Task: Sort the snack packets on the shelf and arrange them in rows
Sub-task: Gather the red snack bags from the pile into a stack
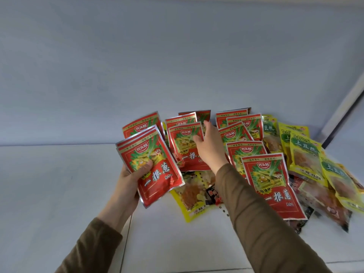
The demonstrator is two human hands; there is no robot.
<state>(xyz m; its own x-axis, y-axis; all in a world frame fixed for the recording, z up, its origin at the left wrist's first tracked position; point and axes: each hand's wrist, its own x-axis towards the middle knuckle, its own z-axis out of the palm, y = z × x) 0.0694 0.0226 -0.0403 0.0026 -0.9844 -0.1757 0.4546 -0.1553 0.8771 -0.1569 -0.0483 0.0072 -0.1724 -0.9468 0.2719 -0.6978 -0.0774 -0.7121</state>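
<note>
I'm seeing left hand [131, 179] gripping a stack of thin glossy red foil snack packets [151, 166], right hand [209, 146] spreading relaxed fingers over another on the white shelf [59, 184]; probably light, floppy, slippery, so I'm favouring an edge pinch.

Two bare hands, the left hand [130, 179] and right hand [209, 146], come out of long olive-brown sleeves [262, 229] of soft, lightly creased cloth, ending at the wrists

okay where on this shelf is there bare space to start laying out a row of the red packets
Bare shelf lies left of the left hand and its red stack, out to the back wall. Another bare strip runs along the front edge, between the sleeves. The right side is crowded: red packets overlap yellow packets.
</note>
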